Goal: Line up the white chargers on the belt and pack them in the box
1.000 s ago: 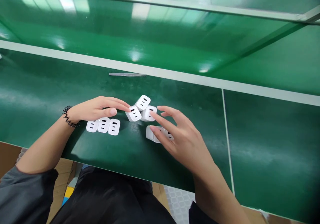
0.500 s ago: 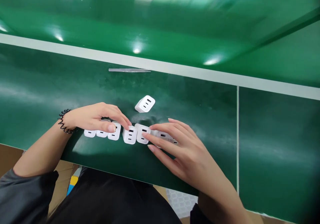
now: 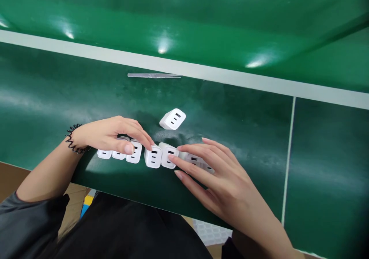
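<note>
Several white USB chargers stand in a row, ports facing up. My left hand [image 3: 111,132] lies over the left part, partly covering it. Its thumb rests on one charger [image 3: 133,158], and its fingertips touch another charger [image 3: 153,159] across a small gap. A third charger [image 3: 167,162] stands close against that one. My right hand [image 3: 220,170] spreads its fingers over the row's right part, with a fingertip on this third charger. More chargers show partly beneath the right fingers. Neither hand grips anything. Behind the row, a single charger [image 3: 174,119] stands apart at an angle.
Metal tweezers [image 3: 152,75] lie toward the back of the green tabletop [image 3: 245,116], near a pale strip [image 3: 225,71]. A light seam line [image 3: 289,159] crosses the surface at right. The table's front edge runs close to my body.
The view has shifted slightly, so the table items appear a little displaced. Both hands keep nearly the same places on the chargers.
</note>
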Available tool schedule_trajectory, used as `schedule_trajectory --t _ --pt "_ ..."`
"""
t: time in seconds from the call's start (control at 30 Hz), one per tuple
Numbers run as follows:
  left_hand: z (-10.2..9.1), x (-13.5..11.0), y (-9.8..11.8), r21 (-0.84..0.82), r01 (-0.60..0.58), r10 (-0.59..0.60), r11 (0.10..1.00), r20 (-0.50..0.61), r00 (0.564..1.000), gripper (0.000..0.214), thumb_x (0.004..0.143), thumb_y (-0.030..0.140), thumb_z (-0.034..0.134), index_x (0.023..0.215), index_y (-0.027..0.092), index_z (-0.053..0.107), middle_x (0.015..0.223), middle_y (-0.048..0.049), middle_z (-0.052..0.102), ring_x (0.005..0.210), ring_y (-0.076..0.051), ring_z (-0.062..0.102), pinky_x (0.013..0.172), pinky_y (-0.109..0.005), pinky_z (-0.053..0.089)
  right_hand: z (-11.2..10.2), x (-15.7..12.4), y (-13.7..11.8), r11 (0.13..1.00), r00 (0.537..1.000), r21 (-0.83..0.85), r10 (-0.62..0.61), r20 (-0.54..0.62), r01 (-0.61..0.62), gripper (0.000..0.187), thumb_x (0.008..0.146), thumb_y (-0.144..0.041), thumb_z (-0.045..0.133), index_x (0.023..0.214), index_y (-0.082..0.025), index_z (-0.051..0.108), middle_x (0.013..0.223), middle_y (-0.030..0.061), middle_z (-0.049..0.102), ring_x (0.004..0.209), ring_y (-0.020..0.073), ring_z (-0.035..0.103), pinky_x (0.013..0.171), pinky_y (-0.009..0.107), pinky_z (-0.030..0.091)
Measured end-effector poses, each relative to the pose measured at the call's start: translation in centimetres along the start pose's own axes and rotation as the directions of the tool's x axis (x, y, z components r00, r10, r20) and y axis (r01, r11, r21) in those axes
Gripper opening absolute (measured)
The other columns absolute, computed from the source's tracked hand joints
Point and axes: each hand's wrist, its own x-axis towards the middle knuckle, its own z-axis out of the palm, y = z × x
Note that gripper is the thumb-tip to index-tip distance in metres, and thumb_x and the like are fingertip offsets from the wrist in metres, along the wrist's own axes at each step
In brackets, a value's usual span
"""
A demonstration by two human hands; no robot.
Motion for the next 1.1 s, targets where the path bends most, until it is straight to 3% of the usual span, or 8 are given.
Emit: schedule_trajectory --t 0.13,0.33,0.4,0.53,0.8,0.93,1.1 --pt "0.0 0.0 0.2 0.008 0.003 -0.003 1.000 0.007 1.000 0.058 0.092 0.067 0.045 0.119 0.021 0.070 0.127 -0.0101 0.068 0.118 -0.026 0.060 0.103 -0.035 0.046 -0.1 0.1 -0.2 1.000 0.999 0.002 -0.021 -0.028 0.021 0.025 0.088 -0.013 0.066 0.113 -0.018 0.068 0.104 0.0092 0.066 0.095 0.0197 0.064 0.102 0.048 0.048" --pt "-0.2 -0.2 0.4 0.014 0.011 -0.011 1.000 -0.020 1.000 0.066 0.092 0.072 0.038 0.116 0.021 0.071 0.129 -0.0129 0.065 0.115 -0.028 0.062 0.100 -0.038 0.049 0.1 0.2 -1.1 0.987 0.987 -0.065 -0.152 -0.048 0.149 0.006 0.090 -0.019 0.066 0.095 -0.020 0.069 0.081 0.0004 0.066 0.075 0.0142 0.061 0.093 0.040 0.052" --pt "-0.3 -0.2 0.4 0.037 0.006 -0.005 0.999 -0.045 0.999 0.068 0.091 0.073 0.036 0.118 0.021 0.070 0.129 -0.0138 0.065 0.116 -0.029 0.062 0.100 -0.039 0.049 0.5 0.2 -1.6 0.967 0.972 -0.105 -0.233 -0.020 0.230 0.011 0.091 -0.016 0.063 0.100 -0.019 0.070 0.086 0.0002 0.069 0.077 0.0145 0.061 0.096 0.041 0.050" --pt "-0.5 -0.2 0.4 0.081 -0.009 0.018 0.997 -0.111 0.994 0.071 0.092 0.073 0.032 0.123 0.019 0.067 0.131 -0.0156 0.063 0.121 -0.029 0.060 0.105 -0.040 0.046 1.7 0.2 -2.3 0.914 0.948 -0.259 -0.317 0.023 0.312 0.029 0.094 -0.008 0.052 0.117 -0.016 0.068 0.121 0.0044 0.070 0.099 0.0191 0.062 0.098 0.044 0.047" --pt "-0.2 -0.5 0.6 0.224 0.004 0.038 0.975 -0.182 0.983 0.067 0.094 0.070 0.032 0.125 0.020 0.066 0.135 -0.0142 0.059 0.123 -0.029 0.057 0.108 -0.040 0.044 2.5 0.3 -2.0 0.882 0.969 -0.405 -0.244 0.050 0.243 0.033 0.095 -0.008 0.048 0.123 -0.014 0.066 0.137 0.0059 0.063 0.106 0.0216 0.060 0.097 0.043 0.049" --pt "0.7 -0.9 1.0 0.436 0.086 -0.002 0.896 -0.191 0.982 0.063 0.092 0.071 0.037 0.129 0.028 0.064 0.142 -0.0118 0.052 0.127 -0.029 0.053 0.106 -0.039 0.045 2.3 0.5 -2.1 0.896 0.980 -0.397 -0.191 0.060 0.199 0.038 0.095 -0.009 0.049 0.130 -0.017 0.062 0.149 0.0070 0.050 0.115 0.0222 0.060 0.096 0.041 0.051" --pt "1.2 -1.3 1.8 0.645 0.152 -0.028 0.749 -0.198 0.980 0.058 0.093 0.070 0.038 0.133 0.035 0.060 0.142 -0.0098 0.052 0.121 -0.029 0.055 0.101 -0.044 0.046 1.7 0.2 -1.8 0.913 0.988 -0.387 -0.152 -0.029 0.129 0.032 0.092 -0.009 0.057 0.123 -0.014 0.065 0.132 0.0097 0.066 0.114 0.0236 0.065 0.098 0.040 0.051"
